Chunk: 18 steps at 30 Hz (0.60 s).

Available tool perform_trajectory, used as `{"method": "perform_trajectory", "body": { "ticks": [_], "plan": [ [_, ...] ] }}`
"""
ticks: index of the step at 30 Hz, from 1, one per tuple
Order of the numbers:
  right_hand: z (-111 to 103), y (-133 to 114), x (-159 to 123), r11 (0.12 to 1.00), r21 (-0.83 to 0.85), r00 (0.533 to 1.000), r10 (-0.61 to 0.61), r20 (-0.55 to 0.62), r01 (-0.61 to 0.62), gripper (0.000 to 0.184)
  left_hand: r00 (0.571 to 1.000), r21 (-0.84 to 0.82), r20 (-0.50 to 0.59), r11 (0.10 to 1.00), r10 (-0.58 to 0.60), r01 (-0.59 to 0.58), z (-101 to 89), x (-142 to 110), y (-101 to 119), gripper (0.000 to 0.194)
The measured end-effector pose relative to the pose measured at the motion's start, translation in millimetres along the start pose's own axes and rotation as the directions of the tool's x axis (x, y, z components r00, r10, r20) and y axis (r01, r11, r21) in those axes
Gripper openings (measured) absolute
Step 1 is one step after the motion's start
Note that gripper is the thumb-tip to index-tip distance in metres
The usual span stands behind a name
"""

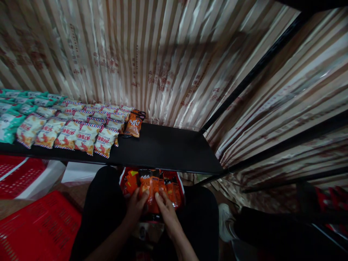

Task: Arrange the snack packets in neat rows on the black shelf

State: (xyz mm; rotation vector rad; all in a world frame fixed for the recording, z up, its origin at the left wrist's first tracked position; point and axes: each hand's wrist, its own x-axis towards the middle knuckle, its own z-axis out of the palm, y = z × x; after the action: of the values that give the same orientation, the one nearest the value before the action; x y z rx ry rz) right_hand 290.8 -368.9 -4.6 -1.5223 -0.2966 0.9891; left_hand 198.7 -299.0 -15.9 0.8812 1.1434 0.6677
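Between my knees sits a red basket (182, 188) with a white rim, filled with orange and black snack bags. My left hand (136, 203) and my right hand (167, 210) are over it, closed on the two sides of an orange snack bag (151, 186). Both thumbs lie on its front; the fingers beneath are partly hidden. More orange bags (174, 192) lie around it in the basket. On the black shelf (165, 146) in front, a few bags of the orange kind (134, 123) stand at the right end of the rows.
White snack bags (87, 137) and green snack bags (11, 125) fill the shelf's left part in rows. Red plastic baskets (40, 228) lie at lower left. Black metal posts (252, 69) rise at the right, before a striped curtain (168, 61). A white shoe (226, 223) is at lower right.
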Motion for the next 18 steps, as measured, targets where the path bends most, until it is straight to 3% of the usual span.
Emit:
{"method": "perform_trajectory", "body": {
  "ticks": [7, 13, 18],
  "plan": [
    [5.2, -0.6, -0.7, 0.996, 0.089, 0.999, 0.025, 0.024, -0.027, 0.074, 1.000, 0.005, 0.022, 1.000, -0.019, 0.019, 1.7, -8.4, 20.0, 0.056],
    [12.2, 2.1, 8.2, 0.990, 0.141, 1.000, -0.024, 0.017, 0.021, 0.073, 0.992, -0.092, 0.119, 0.995, -0.036, 0.048, 0.8, 0.2, 29.7, 0.056],
    [12.6, -6.7, 10.0, 0.993, 0.113, 0.995, -0.047, 0.090, 0.037, 0.069, 0.979, -0.162, 0.202, 0.986, 0.003, 0.030, 2.2, 8.4, 46.2, 0.052]
  ]
}}
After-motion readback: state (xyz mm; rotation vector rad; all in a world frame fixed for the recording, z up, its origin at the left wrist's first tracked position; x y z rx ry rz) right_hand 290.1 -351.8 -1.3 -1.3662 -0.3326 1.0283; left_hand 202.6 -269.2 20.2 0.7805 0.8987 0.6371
